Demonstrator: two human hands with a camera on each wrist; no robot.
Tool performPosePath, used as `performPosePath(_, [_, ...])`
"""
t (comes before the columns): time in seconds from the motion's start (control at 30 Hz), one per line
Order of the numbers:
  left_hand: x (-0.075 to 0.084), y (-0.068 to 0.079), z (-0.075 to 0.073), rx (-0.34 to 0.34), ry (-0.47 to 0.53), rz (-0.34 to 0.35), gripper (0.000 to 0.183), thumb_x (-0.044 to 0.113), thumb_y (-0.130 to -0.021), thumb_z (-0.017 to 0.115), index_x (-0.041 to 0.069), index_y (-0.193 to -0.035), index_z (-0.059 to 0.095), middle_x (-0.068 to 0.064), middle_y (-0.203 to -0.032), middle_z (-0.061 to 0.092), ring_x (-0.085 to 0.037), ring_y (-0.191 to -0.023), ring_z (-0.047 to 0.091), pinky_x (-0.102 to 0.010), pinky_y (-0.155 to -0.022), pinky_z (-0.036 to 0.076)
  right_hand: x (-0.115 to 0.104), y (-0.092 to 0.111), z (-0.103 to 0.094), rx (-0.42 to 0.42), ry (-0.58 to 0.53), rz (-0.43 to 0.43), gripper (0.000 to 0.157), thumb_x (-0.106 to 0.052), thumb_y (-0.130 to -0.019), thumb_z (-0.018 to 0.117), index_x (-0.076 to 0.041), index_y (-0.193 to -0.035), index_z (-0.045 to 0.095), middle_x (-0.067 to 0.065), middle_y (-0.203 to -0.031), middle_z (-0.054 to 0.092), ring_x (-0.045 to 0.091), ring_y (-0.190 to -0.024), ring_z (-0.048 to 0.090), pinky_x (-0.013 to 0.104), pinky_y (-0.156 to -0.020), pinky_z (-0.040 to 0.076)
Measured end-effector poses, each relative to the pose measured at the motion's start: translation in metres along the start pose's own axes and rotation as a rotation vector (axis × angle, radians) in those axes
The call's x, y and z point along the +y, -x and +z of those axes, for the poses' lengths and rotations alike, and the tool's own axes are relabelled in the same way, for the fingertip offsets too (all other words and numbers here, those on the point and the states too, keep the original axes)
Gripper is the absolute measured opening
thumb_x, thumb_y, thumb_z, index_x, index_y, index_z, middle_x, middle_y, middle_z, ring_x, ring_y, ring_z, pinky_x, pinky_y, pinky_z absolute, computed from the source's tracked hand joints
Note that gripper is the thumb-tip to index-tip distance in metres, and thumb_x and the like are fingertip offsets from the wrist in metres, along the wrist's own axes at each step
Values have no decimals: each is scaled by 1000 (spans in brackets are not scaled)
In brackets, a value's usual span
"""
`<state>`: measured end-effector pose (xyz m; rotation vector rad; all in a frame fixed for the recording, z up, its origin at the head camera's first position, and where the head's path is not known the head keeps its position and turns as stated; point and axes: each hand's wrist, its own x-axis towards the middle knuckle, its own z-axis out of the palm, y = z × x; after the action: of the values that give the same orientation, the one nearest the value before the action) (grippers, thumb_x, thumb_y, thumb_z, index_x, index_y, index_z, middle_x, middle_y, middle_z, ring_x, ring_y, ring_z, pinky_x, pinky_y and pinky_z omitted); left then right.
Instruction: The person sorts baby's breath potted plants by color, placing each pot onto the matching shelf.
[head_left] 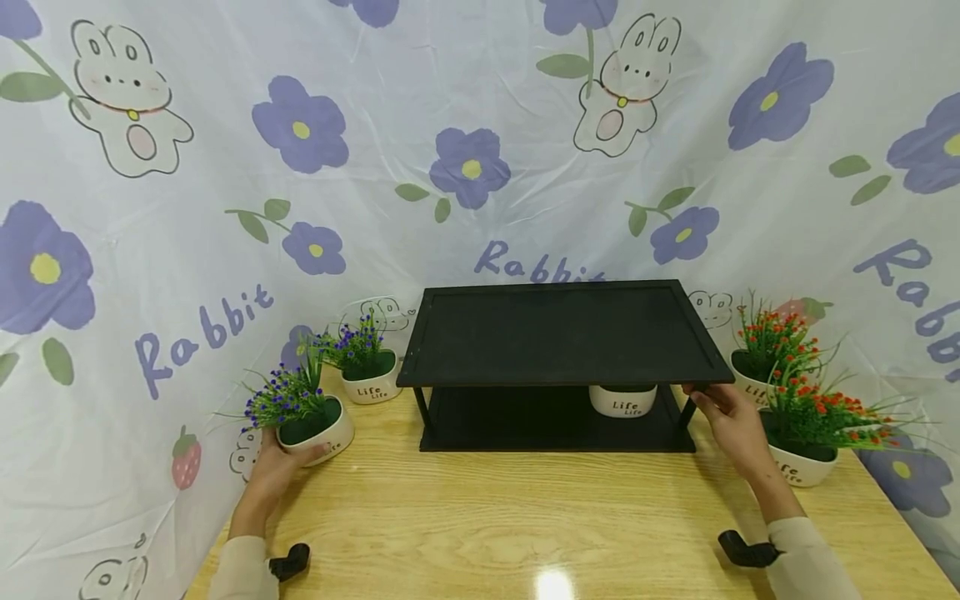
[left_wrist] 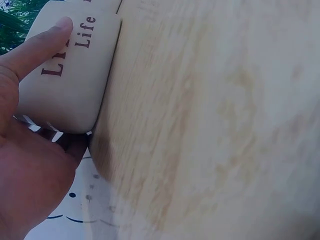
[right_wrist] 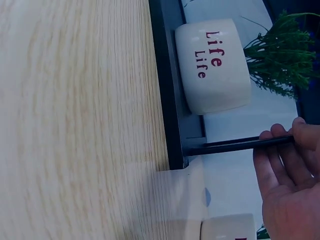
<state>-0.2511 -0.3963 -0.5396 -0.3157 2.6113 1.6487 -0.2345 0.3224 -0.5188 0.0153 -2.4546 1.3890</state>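
Note:
At the table's left side, my left hand (head_left: 276, 465) grips a white oval flower pot (head_left: 330, 431) with blue-purple artificial flowers. In the left wrist view the thumb (left_wrist: 42, 45) presses the lettered front, while the other fingers are mostly hidden behind the pot. My right hand (head_left: 735, 429) holds a black two-tier shelf (head_left: 566, 333) at its right front corner. Seen from the right wrist, its fingers curl round the thin post (right_wrist: 225, 147) near the top board. On the lower tier stands another white pot (right_wrist: 220, 95), its greenery largely hidden from the head view by the top board.
Behind the held pot is a second blue-purple flower pot (head_left: 372, 385), left of the shelf. Two red-flowered pots stand at the right, the front one (head_left: 806, 467) close to my right forearm. A printed cloth (head_left: 390, 208) hangs behind the wooden table (head_left: 480, 517).

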Motion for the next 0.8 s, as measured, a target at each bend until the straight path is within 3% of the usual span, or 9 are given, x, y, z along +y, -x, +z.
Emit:
performPosePath(0.2, [-2,-2,0,17,8,-30,132,34,-92,87,18,-170,-18,-25,-178,4,-44,-162,16,-60,-133,17,-2,1,-2,-14,-29,4,41,-32,-113,56,-3,-140,63,21,-135,67,-14,-113,55,3,-90,46])
performPosePath(0.47, [-7,-3,2,51,11,-8,131,29,-90,89,17,-172,-12,-22,-178,6,-43,-162,18,-59,-132,18,0,0,-2,-26,-58,-10,36,-25,-114,55,0,-138,63,17,-130,68,-17,-111,56,3,-91,46])
performPosePath(0.8, [-3,11,4,46,8,-2,130,34,-89,90,19,-172,-9,-22,-178,9,-43,-161,22,-60,-130,24,4,0,-2,-39,-68,-24,35,-26,-114,53,-1,-137,62,11,-127,69,-15,-110,59,3,-92,46])
